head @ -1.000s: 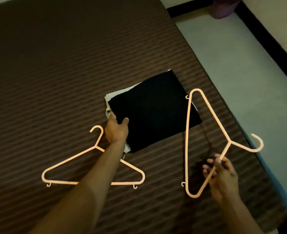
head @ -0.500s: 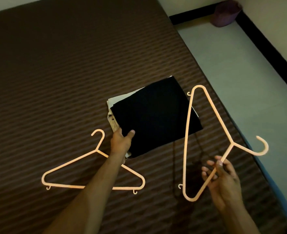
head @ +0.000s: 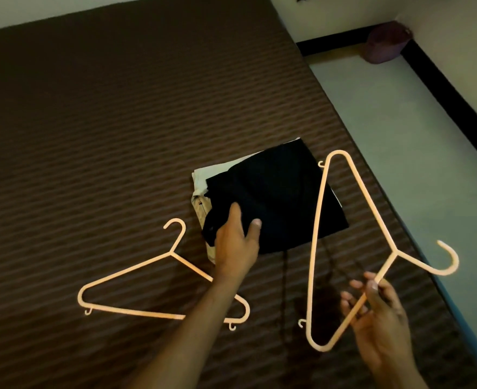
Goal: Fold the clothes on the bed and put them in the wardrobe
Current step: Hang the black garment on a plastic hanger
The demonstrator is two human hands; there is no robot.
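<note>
A folded black garment (head: 282, 197) lies on top of a folded pale garment (head: 203, 178) near the right side of the brown striped bed (head: 105, 122). My left hand (head: 236, 242) grips the near left corner of the black garment, which is bunched and lifted there. My right hand (head: 377, 313) holds a peach plastic hanger (head: 318, 226) by one arm, raised above the bed with its hook pointing right. A second peach hanger (head: 136, 276) lies flat on the bed, partly under my left forearm.
Pale floor (head: 414, 136) runs along the bed's right edge. A purple bin (head: 386, 42) stands in the far corner against the wall with its black skirting. No wardrobe is in view.
My left hand has slid forward over the stack's near corner and closed on the black garment, rumpling it. The hanger in my right hand has barely shifted. The view has tilted up.
</note>
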